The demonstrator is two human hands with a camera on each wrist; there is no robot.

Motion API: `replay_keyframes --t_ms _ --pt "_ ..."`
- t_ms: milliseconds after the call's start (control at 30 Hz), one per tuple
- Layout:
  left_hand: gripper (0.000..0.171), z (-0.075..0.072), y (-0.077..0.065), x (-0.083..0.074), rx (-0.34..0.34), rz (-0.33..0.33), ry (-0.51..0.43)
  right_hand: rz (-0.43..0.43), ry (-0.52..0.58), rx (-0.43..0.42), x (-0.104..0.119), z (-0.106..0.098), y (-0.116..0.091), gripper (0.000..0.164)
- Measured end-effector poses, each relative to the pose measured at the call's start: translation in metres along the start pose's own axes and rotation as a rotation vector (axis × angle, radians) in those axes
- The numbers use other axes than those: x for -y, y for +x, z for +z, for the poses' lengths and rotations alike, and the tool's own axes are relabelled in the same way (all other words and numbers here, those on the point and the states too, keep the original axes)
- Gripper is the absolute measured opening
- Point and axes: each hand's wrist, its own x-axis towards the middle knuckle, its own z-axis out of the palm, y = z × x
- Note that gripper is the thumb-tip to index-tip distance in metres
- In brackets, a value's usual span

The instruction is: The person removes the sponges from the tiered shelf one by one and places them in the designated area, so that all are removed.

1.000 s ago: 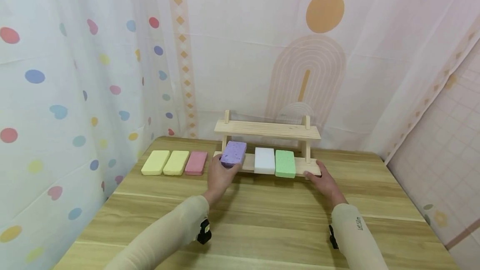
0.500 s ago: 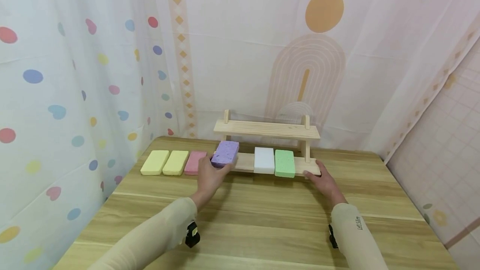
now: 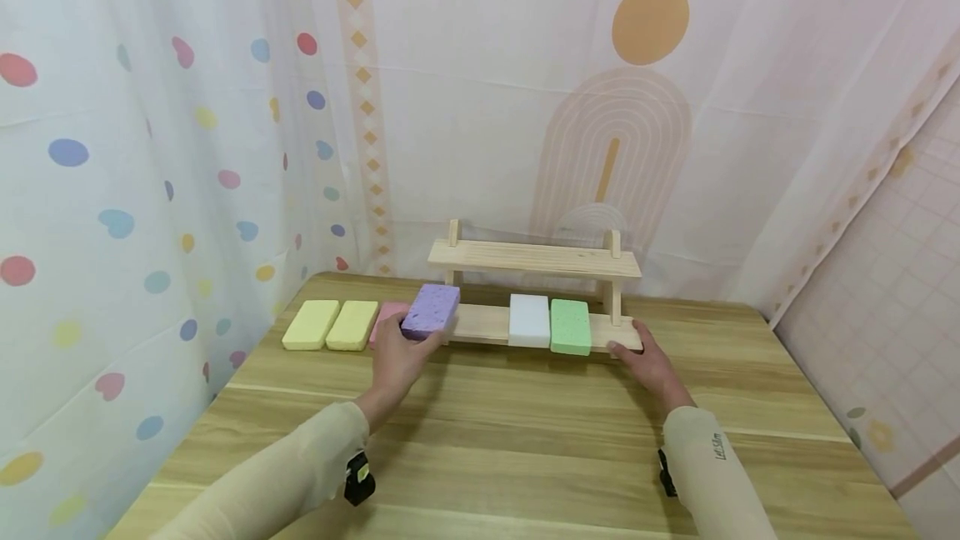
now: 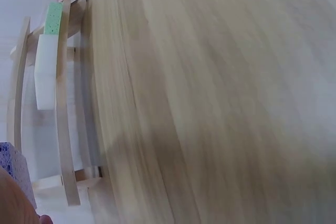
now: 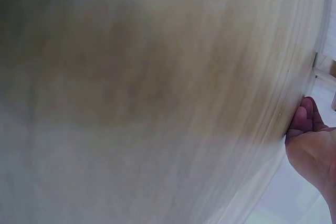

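Observation:
My left hand [image 3: 397, 363] grips a purple sponge [image 3: 432, 309] by its lower part, raised at the left end of a small two-tier wooden shelf [image 3: 483, 322]. In the left wrist view, the purple sponge [image 4: 21, 171] shows at the lower left, beside the shelf's end. My right hand [image 3: 652, 363] holds the right end of the lower board, thumb on top. On that board lie a white sponge [image 3: 529, 319] and a green sponge [image 3: 570, 326], side by side. A pink sponge [image 3: 392, 307] on the table is partly hidden behind my left hand.
Two pale yellow sponges [image 3: 311, 325] lie at the table's left, in line with the pink one. The shelf's upper board [image 3: 532, 257] bears nothing. Behind the wooden table [image 3: 525, 440] hangs a patterned curtain [image 3: 480, 107].
My left hand has carried the purple sponge leftward from over the lower board to past its left end, covering more of the pink sponge. The right hand stays on the shelf.

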Motion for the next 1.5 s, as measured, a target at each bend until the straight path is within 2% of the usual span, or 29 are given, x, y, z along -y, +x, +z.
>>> replay_keyframes --t_ms 100,267,467,567,667,900,1267,1500 --pt "0.056 -0.006 -0.002 0.004 0.004 -0.008 0.020 0.001 -0.019 0.010 0.001 0.000 0.000 0.093" --pt "0.053 -0.017 -0.003 0.009 0.011 0.007 0.012 0.008 -0.014 0.014 0.002 0.000 0.000 0.094" --pt "0.062 -0.032 -0.008 0.014 0.025 -0.039 0.027 0.013 -0.020 0.021 0.002 0.000 0.001 0.093" --pt "0.059 -0.037 -0.009 0.017 0.018 -0.034 0.024 0.012 -0.028 0.023 0.002 0.000 -0.001 0.092" --pt "0.053 -0.041 -0.011 0.019 0.005 -0.026 0.027 0.015 -0.029 0.026 0.003 0.000 -0.002 0.092" --pt "0.049 -0.049 -0.020 0.024 -0.019 -0.053 0.087 0.017 -0.022 0.029 0.004 -0.001 -0.002 0.091" --pt "0.071 -0.059 -0.036 0.036 0.035 -0.118 0.121 0.020 -0.028 0.037 0.002 -0.001 -0.002 0.092" --pt "0.066 -0.064 -0.045 0.044 0.043 -0.124 0.131 0.020 -0.035 0.034 0.001 -0.001 0.000 0.092"
